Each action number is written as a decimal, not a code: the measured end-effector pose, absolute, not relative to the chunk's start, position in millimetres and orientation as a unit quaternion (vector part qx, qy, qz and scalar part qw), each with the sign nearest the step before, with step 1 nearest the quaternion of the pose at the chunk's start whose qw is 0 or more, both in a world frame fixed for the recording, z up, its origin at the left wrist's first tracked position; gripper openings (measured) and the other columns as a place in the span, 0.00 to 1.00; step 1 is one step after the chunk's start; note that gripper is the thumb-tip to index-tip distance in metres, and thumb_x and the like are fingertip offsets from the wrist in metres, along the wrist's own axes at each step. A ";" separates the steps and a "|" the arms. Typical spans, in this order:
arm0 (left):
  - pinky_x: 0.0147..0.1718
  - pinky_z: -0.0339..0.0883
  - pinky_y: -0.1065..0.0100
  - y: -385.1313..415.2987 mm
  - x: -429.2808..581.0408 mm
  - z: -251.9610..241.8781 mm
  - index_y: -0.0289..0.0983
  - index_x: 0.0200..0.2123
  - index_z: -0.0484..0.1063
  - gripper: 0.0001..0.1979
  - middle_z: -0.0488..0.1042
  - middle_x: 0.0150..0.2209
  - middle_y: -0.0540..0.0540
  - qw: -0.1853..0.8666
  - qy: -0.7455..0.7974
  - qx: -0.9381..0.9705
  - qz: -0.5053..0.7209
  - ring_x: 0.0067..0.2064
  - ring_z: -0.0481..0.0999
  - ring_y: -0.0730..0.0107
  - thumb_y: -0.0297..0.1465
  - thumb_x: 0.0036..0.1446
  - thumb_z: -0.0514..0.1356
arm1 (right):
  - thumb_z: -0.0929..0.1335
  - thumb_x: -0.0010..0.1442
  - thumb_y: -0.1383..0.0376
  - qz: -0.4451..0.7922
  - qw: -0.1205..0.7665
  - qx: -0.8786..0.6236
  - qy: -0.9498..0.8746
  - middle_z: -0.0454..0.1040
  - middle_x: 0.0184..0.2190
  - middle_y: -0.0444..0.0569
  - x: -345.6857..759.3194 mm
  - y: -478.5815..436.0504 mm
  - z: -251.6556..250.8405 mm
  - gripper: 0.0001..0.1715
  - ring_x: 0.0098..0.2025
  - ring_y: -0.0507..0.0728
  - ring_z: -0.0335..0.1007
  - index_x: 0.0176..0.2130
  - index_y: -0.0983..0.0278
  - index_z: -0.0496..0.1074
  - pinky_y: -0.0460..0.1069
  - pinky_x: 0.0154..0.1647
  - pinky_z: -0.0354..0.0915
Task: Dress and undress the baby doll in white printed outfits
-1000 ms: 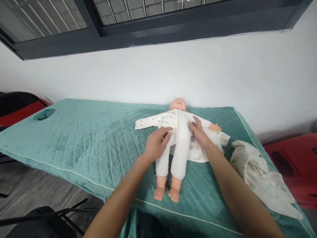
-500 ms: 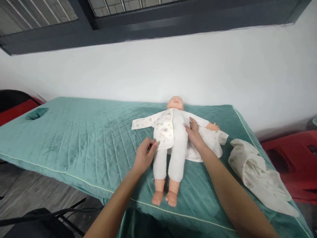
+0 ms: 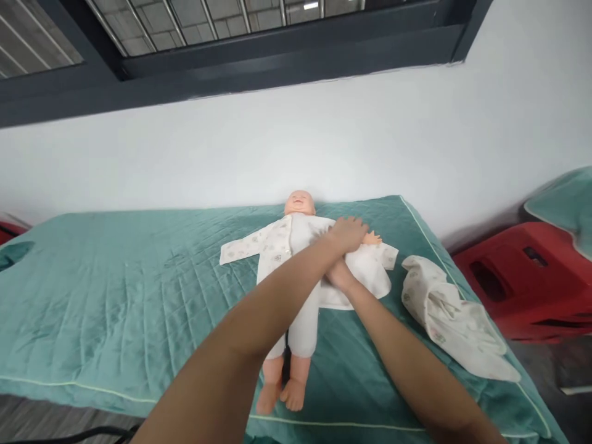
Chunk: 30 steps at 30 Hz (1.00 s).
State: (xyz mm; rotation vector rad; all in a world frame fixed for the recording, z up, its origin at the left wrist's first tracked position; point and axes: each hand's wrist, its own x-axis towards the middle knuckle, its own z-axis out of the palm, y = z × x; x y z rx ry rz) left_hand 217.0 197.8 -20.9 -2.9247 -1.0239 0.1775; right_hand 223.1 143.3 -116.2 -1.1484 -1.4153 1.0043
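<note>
A baby doll (image 3: 300,202) lies on its back on the teal quilted bed (image 3: 139,277), feet toward me. It wears white leggings, and an open printed white baby shirt (image 3: 272,246) lies spread under it. My left arm crosses over the doll's body. My left hand (image 3: 348,233) rests on the doll's far shoulder, its fingers curled over the upper arm, beside the doll's small bare hand (image 3: 372,237). My right hand (image 3: 340,279) lies at the doll's waist on the shirt's right flap (image 3: 372,274); my left forearm hides its fingers.
A crumpled printed white cloth (image 3: 444,314) lies on the bed at the right. A red plastic stool (image 3: 522,277) stands beyond the bed's right edge, with another teal cover (image 3: 564,203) above it. A white wall and a dark window frame (image 3: 277,55) rise behind.
My left hand left the shirt's left flap and reached across the doll to its far shoulder. The right hand stayed near the waist. The view shifted right.
</note>
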 end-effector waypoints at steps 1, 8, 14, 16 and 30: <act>0.52 0.64 0.54 198.4 225.1 -28.3 0.34 0.56 0.70 0.18 0.72 0.57 0.34 0.016 -0.326 -0.942 0.076 0.58 0.71 0.50 0.26 0.65 0.53 | 0.64 0.60 0.41 0.418 0.508 -0.482 -0.578 0.57 0.71 0.51 221.9 144.6 -118.0 0.50 0.73 0.64 0.49 0.72 0.56 0.50 0.62 0.75 0.42; 0.44 0.67 0.60 211.5 223.1 -23.8 0.36 0.53 0.72 0.18 0.79 0.49 0.37 0.009 -0.304 -0.948 0.095 0.49 0.78 0.52 0.22 0.61 0.53 | 0.65 0.63 0.46 0.435 0.451 -0.453 -0.634 0.58 0.70 0.50 226.5 135.3 -100.2 0.44 0.74 0.65 0.48 0.71 0.55 0.54 0.62 0.75 0.44; 0.38 0.63 0.63 229.2 204.9 -8.5 0.40 0.51 0.72 0.18 0.81 0.42 0.42 -0.017 -0.308 -0.950 0.047 0.38 0.79 0.57 0.24 0.57 0.56 | 0.70 0.61 0.51 0.470 0.350 -0.398 -0.705 0.64 0.67 0.50 259.9 115.9 -50.9 0.39 0.69 0.66 0.59 0.66 0.56 0.62 0.63 0.69 0.58; 0.37 0.62 0.63 232.2 202.5 -9.6 0.41 0.49 0.73 0.17 0.81 0.39 0.44 -0.045 -0.322 -0.945 0.025 0.36 0.78 0.57 0.25 0.57 0.57 | 0.72 0.59 0.50 0.472 0.303 -0.388 -0.731 0.66 0.66 0.48 282.1 115.0 -42.2 0.39 0.65 0.67 0.64 0.65 0.55 0.63 0.63 0.66 0.61; 0.37 0.61 0.62 219.6 192.6 -29.6 0.39 0.50 0.72 0.14 0.79 0.45 0.40 0.021 -0.294 -0.955 -0.026 0.44 0.78 0.54 0.27 0.61 0.55 | 0.73 0.48 0.54 0.257 0.387 -0.695 -0.548 0.75 0.25 0.53 347.1 173.0 -107.1 0.14 0.42 0.69 0.75 0.22 0.58 0.69 0.59 0.44 0.69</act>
